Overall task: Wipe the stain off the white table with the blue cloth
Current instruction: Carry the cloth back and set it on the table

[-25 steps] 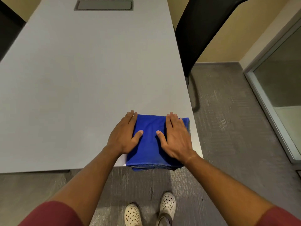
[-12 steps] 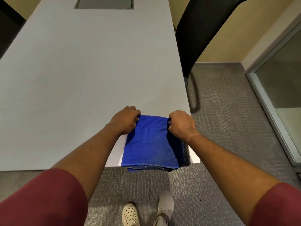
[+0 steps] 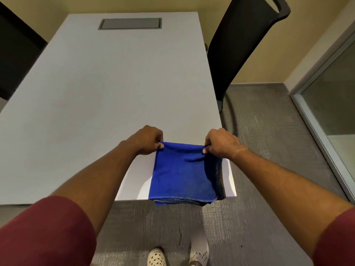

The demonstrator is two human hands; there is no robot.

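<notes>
Both hands pinch the far corners of a folded blue cloth at the worktop's near right corner.

The white worktop (image 3: 107, 96) fills most of the view, with a grey hatch (image 3: 130, 23) set in near its far edge and a black chair (image 3: 242, 45) just beside its right edge. The blue cloth (image 3: 182, 173) lies folded near the near right corner, its lower hem hanging slightly over the near edge. The left hand (image 3: 148, 140) has its fingers (image 3: 160, 145) clamped on the cloth's far left corner; the right hand (image 3: 221, 142) has its fingers clamped on the far right corner. White perforated shoes (image 3: 178, 254) stand on the grey carpet below.
</notes>
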